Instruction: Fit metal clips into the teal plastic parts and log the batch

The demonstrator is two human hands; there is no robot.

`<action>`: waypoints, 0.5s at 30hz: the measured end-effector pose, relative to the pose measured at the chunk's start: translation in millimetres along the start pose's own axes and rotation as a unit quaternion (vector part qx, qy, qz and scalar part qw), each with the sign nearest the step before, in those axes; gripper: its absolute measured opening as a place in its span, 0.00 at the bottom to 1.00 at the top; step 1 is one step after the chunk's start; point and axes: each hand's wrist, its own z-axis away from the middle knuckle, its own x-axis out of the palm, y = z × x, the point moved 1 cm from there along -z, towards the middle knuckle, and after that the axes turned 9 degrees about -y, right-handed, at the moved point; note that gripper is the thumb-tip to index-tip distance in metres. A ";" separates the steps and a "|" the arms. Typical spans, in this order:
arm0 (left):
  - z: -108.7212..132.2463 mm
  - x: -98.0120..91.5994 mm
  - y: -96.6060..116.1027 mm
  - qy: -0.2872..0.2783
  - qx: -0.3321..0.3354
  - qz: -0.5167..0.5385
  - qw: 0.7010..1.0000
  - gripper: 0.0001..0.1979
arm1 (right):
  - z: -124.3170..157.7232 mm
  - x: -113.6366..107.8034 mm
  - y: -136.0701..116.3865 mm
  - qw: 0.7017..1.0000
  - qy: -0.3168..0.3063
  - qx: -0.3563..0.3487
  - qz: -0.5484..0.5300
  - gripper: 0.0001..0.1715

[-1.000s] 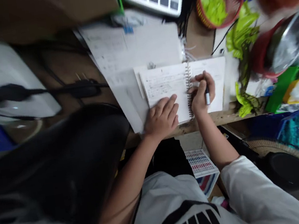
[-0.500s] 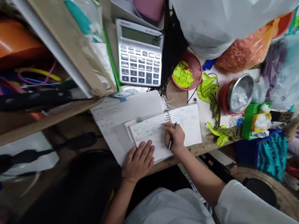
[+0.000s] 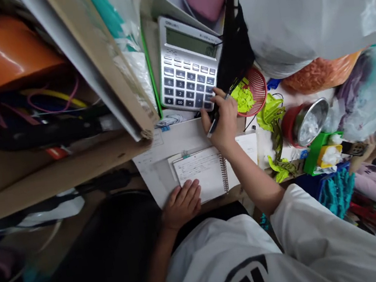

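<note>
My left hand [image 3: 182,204] lies flat with fingers extended on the lower left of an open spiral notebook [image 3: 206,169] with handwriting on its page. In my right hand [image 3: 222,124] is a dark pen [image 3: 214,124], held slantwise; that hand is at the lower right corner of a large silver calculator [image 3: 186,68], with its fingertips by the bottom keys. Larger white papers [image 3: 149,168] lie under the notebook. The calculator's display shows dark digits too small to read.
Right of my right hand stand a red basket [image 3: 260,90] of yellow-green pieces, a metal bowl [image 3: 312,120] and a green box [image 3: 313,160]. A cardboard shelf [image 3: 104,54] borders the left. A person's pink sleeve [image 3: 374,181] shows at far right.
My right hand has moved up from the notebook page to the calculator, keeping the pen. My left hand stays flat on the notebook. The whole view has shifted slightly.
</note>
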 end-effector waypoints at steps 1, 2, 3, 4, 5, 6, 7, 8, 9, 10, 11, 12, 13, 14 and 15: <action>0.6 0.3 0.0 0.000 -0.002 0.002 1.000 0.17 | -6.2 1.1 3.7 1.000 -0.014 0.003 0.001 0.13; 1.2 0.4 0.0 -0.001 -0.003 0.003 1.000 0.17 | -10.9 1.2 6.8 0.999 -0.030 0.008 0.003 0.15; 1.6 0.5 0.1 -0.003 -0.004 0.004 1.000 0.17 | -14.3 0.6 9.1 0.999 -0.046 0.013 0.007 0.16; 1.6 0.3 0.3 -0.004 -0.003 0.005 1.000 0.17 | -16.9 -0.6 10.6 0.998 -0.058 0.017 0.013 0.16; 1.4 -0.1 0.5 -0.004 -0.002 0.005 1.000 0.17 | -18.9 -1.9 11.4 0.997 -0.066 0.018 0.022 0.17; 0.9 -0.6 0.8 -0.003 0.001 0.004 1.000 0.17 | -20.7 -3.2 11.6 0.997 -0.071 0.018 0.031 0.17; 0.2 -1.2 1.0 -0.001 0.003 0.002 1.000 0.18 | -22.5 -4.2 11.3 0.996 -0.076 0.015 0.041 0.17; -0.6 -1.7 1.3 0.001 0.005 0.000 1.000 0.18 | -24.5 -5.0 10.7 0.995 -0.082 0.012 0.049 0.18; -1.3 -2.2 1.5 0.003 0.006 -0.002 1.000 0.18 | -26.7 -5.5 9.9 0.994 -0.089 0.008 0.057 0.19; -1.8 -2.4 1.7 0.004 0.006 -0.004 1.000 0.19 | -29.2 -5.8 9.1 0.993 -0.097 0.004 0.064 0.20; -2.0 -2.4 1.8 0.005 0.005 -0.006 1.000 0.19 | -31.9 -6.0 8.2 0.992 -0.105 0.000 0.072 0.21; -2.1 -2.2 1.8 0.007 0.004 -0.006 1.000 0.19 | -34.8 -6.0 7.4 0.990 -0.115 -0.002 0.079 0.22; -1.9 -1.8 1.7 0.008 0.005 -0.007 1.000 0.19 | -37.7 -6.0 6.8 0.988 -0.124 -0.002 0.086 0.23; -1.6 -1.2 1.5 0.008 0.006 -0.007 1.000 0.18 | -40.7 -6.0 6.5 0.987 -0.134 -0.001 0.094 0.24; -1.1 -0.5 1.3 0.009 0.008 -0.007 1.000 0.18 | -43.6 -6.1 6.6 0.985 -0.143 0.002 0.101 0.24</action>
